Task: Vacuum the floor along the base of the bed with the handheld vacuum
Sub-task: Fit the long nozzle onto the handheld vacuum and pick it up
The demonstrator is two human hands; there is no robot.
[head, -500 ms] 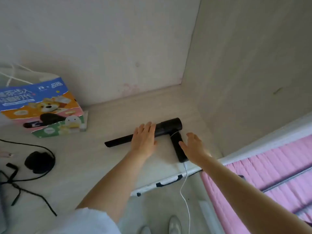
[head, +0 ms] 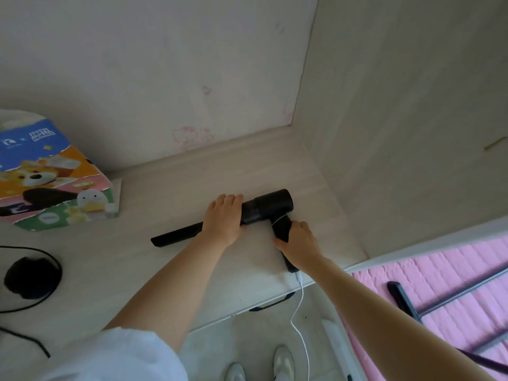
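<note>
A black handheld vacuum [head: 270, 206] lies on a pale wooden desk [head: 154, 270], its long nozzle pointing left and its handle toward me. My left hand [head: 224, 218] lies over the vacuum where the nozzle joins the body, fingers curved over it. My right hand [head: 298, 240] grips the handle. A white charging cable [head: 299, 306] is plugged into the handle's end and hangs off the desk edge toward the floor. The bed with a pink mattress [head: 445, 292] is at the lower right.
A colourful cartoon paper bag [head: 52, 177] stands at the desk's left. A round black object [head: 31, 277] with a black cord lies at the left edge. A wooden panel [head: 398, 119] walls the desk's right side. My shoes [head: 283, 361] stand on the pale floor below.
My right hand has moved forward and closed around the vacuum's handle. My left hand has settled onto the nozzle joint. The vacuum stays on the desk.
</note>
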